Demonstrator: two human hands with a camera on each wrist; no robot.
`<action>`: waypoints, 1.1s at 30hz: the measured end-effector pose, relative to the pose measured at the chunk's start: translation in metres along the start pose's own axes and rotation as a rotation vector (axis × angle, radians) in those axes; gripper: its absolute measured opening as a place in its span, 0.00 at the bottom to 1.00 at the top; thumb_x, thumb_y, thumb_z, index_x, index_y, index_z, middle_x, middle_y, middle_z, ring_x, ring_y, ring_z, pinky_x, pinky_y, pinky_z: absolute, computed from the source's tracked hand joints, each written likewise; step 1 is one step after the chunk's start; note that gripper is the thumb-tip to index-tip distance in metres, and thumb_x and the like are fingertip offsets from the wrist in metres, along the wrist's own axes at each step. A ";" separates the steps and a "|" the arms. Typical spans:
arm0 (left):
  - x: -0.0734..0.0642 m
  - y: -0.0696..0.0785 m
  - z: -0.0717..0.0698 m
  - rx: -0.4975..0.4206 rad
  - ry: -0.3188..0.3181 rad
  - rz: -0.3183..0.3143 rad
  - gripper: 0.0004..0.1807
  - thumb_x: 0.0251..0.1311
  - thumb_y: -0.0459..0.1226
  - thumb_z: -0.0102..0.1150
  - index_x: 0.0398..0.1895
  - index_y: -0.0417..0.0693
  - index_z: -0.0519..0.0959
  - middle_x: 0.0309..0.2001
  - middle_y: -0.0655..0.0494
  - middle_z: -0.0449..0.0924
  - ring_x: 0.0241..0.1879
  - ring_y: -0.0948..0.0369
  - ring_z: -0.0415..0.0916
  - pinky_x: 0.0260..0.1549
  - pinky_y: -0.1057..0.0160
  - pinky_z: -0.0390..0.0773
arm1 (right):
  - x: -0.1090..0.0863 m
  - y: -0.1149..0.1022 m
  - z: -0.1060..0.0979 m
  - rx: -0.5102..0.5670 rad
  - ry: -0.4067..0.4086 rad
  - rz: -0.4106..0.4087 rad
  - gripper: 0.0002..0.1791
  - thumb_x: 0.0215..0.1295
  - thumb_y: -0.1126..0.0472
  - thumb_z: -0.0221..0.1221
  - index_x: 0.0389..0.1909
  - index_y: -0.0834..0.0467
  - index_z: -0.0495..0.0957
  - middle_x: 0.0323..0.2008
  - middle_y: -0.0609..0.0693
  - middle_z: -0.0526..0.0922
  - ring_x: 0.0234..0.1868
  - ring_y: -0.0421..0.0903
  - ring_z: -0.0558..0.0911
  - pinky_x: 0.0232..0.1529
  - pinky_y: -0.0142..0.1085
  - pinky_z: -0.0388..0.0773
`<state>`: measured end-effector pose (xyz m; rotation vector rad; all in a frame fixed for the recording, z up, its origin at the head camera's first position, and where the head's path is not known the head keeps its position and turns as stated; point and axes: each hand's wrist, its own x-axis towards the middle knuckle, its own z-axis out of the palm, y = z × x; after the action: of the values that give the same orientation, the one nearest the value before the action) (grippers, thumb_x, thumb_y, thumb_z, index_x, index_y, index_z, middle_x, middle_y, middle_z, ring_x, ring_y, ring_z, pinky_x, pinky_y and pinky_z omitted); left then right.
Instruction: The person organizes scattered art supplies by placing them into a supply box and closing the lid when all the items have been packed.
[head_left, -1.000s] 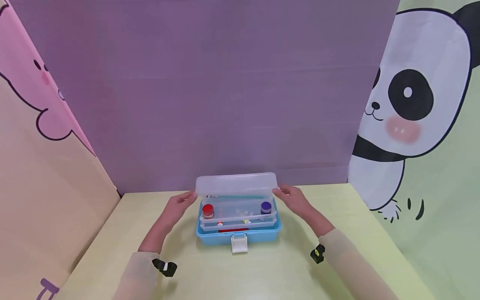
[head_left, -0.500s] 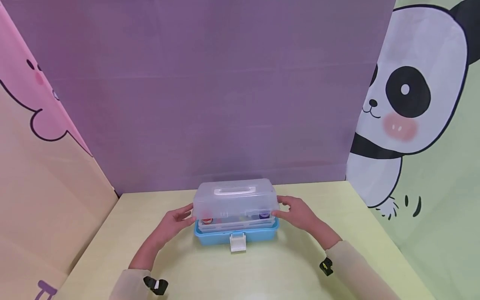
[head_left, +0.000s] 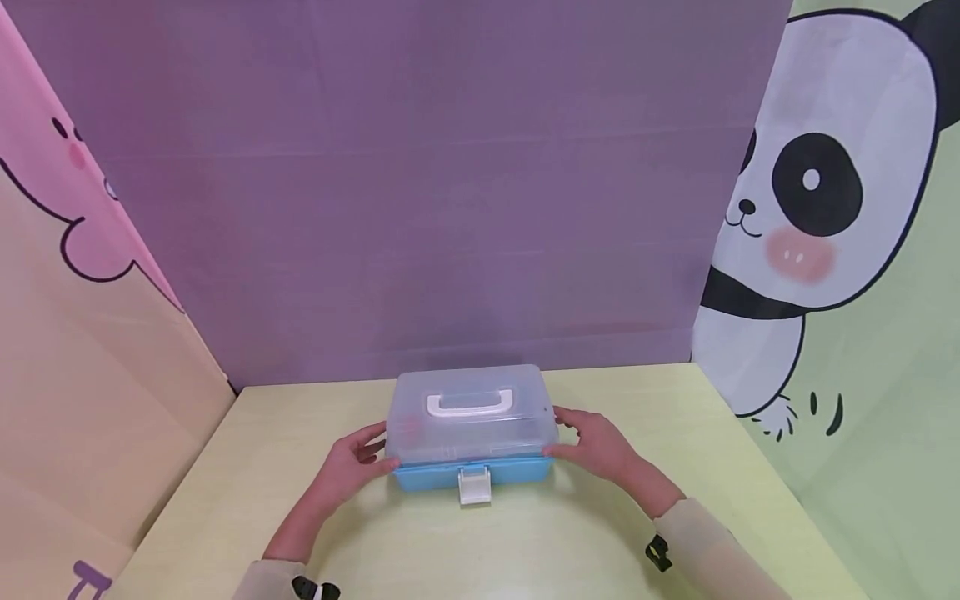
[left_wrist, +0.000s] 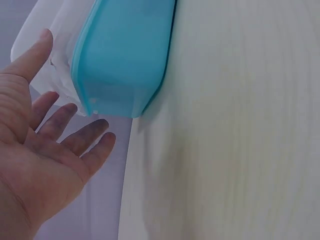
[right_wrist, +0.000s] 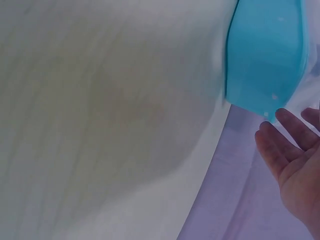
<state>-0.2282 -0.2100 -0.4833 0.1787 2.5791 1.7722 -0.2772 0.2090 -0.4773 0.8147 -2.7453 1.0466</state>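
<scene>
A storage box with a light-blue base (head_left: 517,470) stands on the table, its clear lid (head_left: 525,383) lowered over it. A white handle (head_left: 470,406) lies on top of the lid, and a white latch (head_left: 474,486) hangs down at the front. My left hand (head_left: 347,468) is at the box's left end, thumb near the front corner of the lid. In the left wrist view its fingers (left_wrist: 60,122) are spread and relaxed beside the blue wall. My right hand (head_left: 600,446) mirrors it at the right end, fingers (right_wrist: 287,142) loosely extended. The lid blurs the contents.
The pale wooden table (head_left: 420,550) reaches back to a purple backdrop (head_left: 450,183). Printed side walls stand at left and right, one bearing a panda (head_left: 817,183). Black straps (head_left: 658,552) sit at both wrists.
The lid has swung forward and down from raised to lying over the base, covering the trays and jars. Both hands have moved down with it along the box's ends.
</scene>
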 end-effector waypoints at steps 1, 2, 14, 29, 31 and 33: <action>-0.001 0.000 0.001 -0.007 0.000 -0.003 0.39 0.52 0.39 0.73 0.68 0.41 0.68 0.68 0.39 0.64 0.62 0.38 0.67 0.51 0.50 0.76 | -0.001 0.000 0.001 0.006 -0.003 0.001 0.45 0.50 0.32 0.65 0.65 0.53 0.73 0.55 0.45 0.80 0.53 0.54 0.79 0.45 0.44 0.78; -0.003 0.000 0.002 -0.019 -0.004 -0.007 0.39 0.52 0.38 0.73 0.68 0.42 0.68 0.68 0.39 0.63 0.61 0.38 0.67 0.50 0.51 0.77 | -0.002 0.001 0.002 0.003 -0.006 0.002 0.45 0.50 0.31 0.65 0.65 0.53 0.72 0.56 0.45 0.80 0.53 0.54 0.79 0.45 0.44 0.78; -0.007 -0.007 0.009 -0.111 -0.039 -0.040 0.40 0.53 0.33 0.71 0.70 0.43 0.64 0.71 0.39 0.58 0.54 0.45 0.77 0.46 0.55 0.80 | -0.006 0.002 0.008 0.064 -0.002 -0.016 0.46 0.49 0.37 0.69 0.65 0.59 0.71 0.56 0.49 0.80 0.51 0.54 0.80 0.46 0.47 0.79; -0.010 0.008 0.026 -0.062 0.111 -0.090 0.39 0.50 0.37 0.75 0.66 0.44 0.67 0.68 0.40 0.61 0.45 0.51 0.80 0.37 0.60 0.82 | -0.008 -0.020 0.016 0.046 0.061 0.083 0.40 0.50 0.45 0.73 0.62 0.59 0.73 0.42 0.45 0.83 0.38 0.42 0.80 0.37 0.36 0.79; -0.010 0.010 0.028 -0.045 0.135 -0.094 0.38 0.49 0.39 0.75 0.64 0.45 0.69 0.68 0.42 0.63 0.44 0.51 0.80 0.36 0.61 0.81 | -0.007 -0.023 0.018 0.033 0.077 0.121 0.40 0.48 0.45 0.74 0.61 0.59 0.74 0.41 0.43 0.83 0.37 0.41 0.80 0.35 0.35 0.78; -0.007 0.002 0.030 -0.022 0.153 -0.094 0.38 0.48 0.41 0.76 0.63 0.47 0.69 0.67 0.44 0.64 0.44 0.52 0.81 0.35 0.61 0.81 | -0.007 -0.025 0.020 0.023 0.084 0.148 0.40 0.47 0.45 0.74 0.60 0.59 0.75 0.40 0.44 0.83 0.37 0.40 0.80 0.35 0.35 0.77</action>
<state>-0.2192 -0.1821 -0.4931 -0.0800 2.6180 1.8481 -0.2562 0.1837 -0.4790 0.5627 -2.7619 1.1128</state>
